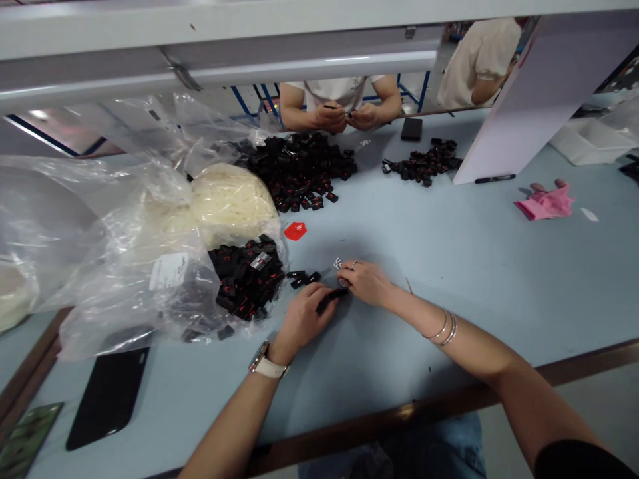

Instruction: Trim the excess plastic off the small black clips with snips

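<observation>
My left hand [305, 314], with a watch at the wrist, is closed round a small black plastic part [329, 299] just above the table. My right hand [368, 283] is pinched at the far end of that part, its fingertips close together; what lies between them is too small to make out. Just beyond the right fingertips is a little heap of small white pieces [338, 263]. A few loose black parts [302, 279] lie beyond my left hand. To their left, a pile of black parts with red marks [245, 283] spills from a clear plastic bag [164, 299].
A large black heap [299, 163] lies across the table, before a co-worker's hands [344, 118]. There are also a red tag [295, 231], a smaller black heap [424, 161], a pink glove [546, 201], a pen [495, 179], an upright white panel [524, 100] and a dark slab [108, 396].
</observation>
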`<state>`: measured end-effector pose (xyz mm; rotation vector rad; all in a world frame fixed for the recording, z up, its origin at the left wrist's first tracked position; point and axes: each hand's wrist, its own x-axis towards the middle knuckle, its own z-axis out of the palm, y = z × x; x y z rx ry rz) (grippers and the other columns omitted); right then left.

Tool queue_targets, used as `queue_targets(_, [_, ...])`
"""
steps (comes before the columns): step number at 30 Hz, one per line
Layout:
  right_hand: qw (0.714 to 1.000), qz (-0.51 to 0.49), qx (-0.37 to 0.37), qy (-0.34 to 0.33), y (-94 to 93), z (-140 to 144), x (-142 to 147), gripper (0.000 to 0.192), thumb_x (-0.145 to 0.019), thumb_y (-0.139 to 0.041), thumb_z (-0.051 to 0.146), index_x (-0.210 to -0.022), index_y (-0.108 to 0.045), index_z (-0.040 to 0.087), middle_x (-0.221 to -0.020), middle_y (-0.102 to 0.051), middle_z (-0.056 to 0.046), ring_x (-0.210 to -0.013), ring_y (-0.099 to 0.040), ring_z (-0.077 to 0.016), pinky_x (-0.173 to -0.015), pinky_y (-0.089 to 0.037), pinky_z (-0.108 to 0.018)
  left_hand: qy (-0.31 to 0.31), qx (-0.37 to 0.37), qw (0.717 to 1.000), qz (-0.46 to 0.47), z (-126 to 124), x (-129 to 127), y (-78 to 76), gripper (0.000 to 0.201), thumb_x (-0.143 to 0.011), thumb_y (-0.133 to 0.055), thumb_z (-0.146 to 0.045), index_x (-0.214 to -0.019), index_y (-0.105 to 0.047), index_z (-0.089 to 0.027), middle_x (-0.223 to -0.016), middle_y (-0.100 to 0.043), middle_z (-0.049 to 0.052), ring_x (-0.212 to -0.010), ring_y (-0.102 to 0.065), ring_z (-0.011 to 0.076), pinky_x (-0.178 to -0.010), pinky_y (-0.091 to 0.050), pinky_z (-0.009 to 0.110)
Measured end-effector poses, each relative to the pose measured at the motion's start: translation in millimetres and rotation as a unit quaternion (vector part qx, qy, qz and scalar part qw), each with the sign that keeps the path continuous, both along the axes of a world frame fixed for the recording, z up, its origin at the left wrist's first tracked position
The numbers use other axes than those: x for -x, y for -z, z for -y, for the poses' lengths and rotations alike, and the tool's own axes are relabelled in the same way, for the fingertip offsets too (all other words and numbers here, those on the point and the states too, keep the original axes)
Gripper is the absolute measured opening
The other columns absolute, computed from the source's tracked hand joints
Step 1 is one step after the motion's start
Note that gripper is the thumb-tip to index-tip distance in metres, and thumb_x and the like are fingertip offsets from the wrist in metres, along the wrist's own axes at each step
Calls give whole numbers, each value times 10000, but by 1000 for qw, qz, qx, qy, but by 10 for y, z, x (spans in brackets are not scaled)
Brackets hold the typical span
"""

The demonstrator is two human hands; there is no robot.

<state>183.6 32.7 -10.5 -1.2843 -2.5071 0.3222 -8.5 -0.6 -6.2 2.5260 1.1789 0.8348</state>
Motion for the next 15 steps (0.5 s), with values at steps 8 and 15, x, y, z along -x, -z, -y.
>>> queue_targets(8, [1000,16,-5,-8,9,4,6,184,-909,-487,130,-983,-654,156,-1002,-663,-79,-829,-596,-162,-638,-393,-262,-2,29,1000,0,4,9,19,200,-888,-509,-262,-972,-665,-169,-848,-661,81,-753,-632,171,-676,-534,297])
queue_targets(15, [999,11,30,18,-42,15,2,188,-918,-490,163,-998,-660,172,-1004,-639,-78,-801,-589,-158,-630,-390,-265,-8,20,1000,8,1,11,52,209,-906,-504,-266,-1011,-653,-164,-875,-666,86,-763,-637,175,-681,-535,301])
